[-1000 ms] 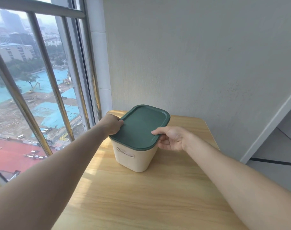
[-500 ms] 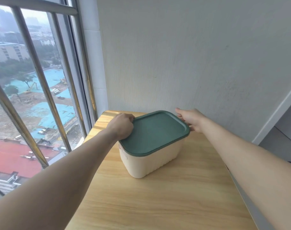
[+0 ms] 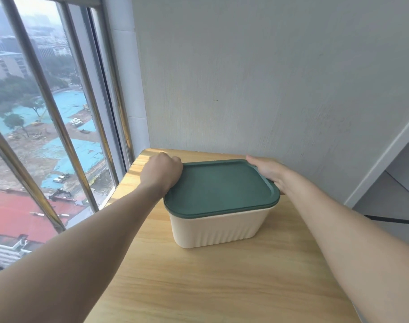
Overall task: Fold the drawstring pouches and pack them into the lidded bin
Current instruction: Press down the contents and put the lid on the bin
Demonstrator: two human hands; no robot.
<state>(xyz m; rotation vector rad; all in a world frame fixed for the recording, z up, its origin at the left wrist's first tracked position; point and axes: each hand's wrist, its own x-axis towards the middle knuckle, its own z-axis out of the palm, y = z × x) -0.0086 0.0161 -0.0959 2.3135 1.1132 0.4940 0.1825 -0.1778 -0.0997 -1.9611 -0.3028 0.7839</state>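
So I've got the bin [image 3: 218, 227] sitting on the bench [image 3: 198, 283], a bit back toward the wall, cream ribbed body with the dark green lid [image 3: 219, 186] fully seated on it. My left hand [image 3: 161, 174] is curled over the lid's window-side end, fingers wrapped down past the rim, and my right hand [image 3: 267, 172] is cupped along the opposite end, fingers mostly straight and lying against the edge rather than really clamped on it. No pouches anywhere around the bin that I can see (can't tell if any are inside, the lid's opaque), so my read is this is either the lid-off step or squaring the bin up. If it's lid-off, the trick I'd go with is hooking fingertips under the lip at both ends and peeling one end up first instead of yanking straight up, because these snug lids tend to drag the whole bin off the bench otherwise. My right hand probably needs a proper curl under the rim for that. I'd also keep the bin away from the bench edge beside the window while I'm tugging.
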